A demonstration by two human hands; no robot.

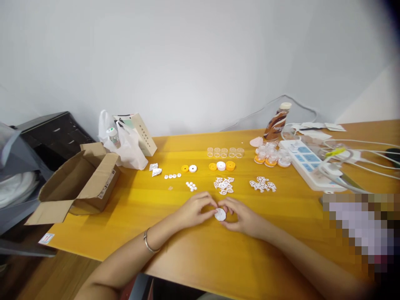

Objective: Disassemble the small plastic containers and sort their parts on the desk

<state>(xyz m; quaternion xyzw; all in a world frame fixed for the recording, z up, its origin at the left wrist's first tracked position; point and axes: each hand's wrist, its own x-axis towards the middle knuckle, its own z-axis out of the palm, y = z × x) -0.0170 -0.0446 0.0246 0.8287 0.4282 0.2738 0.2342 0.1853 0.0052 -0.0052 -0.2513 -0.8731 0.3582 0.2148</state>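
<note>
A small round white disc-shaped part [220,214] is held between my two hands near the middle of the table. My left hand [200,209] pinches its left side with thumb and fingers. From the right, my right hand [239,216] grips its edge, fingers curled. Just beyond lie a cluster of white cut-out plastic pieces [223,184] and a few small white round pieces [191,186]. Farther back are yellow and white round caps [221,166], another yellow-and-white pair [189,168], and a row of clear cups [224,153].
More white cut-out pieces [262,184] lie to the right, before stacked clear-topped assemblies [271,154]. A bottle [277,121] and a power strip [309,162] with cables stand at right. An open cardboard box [84,179], plastic bag [128,146] and foil packets [156,171] are at left.
</note>
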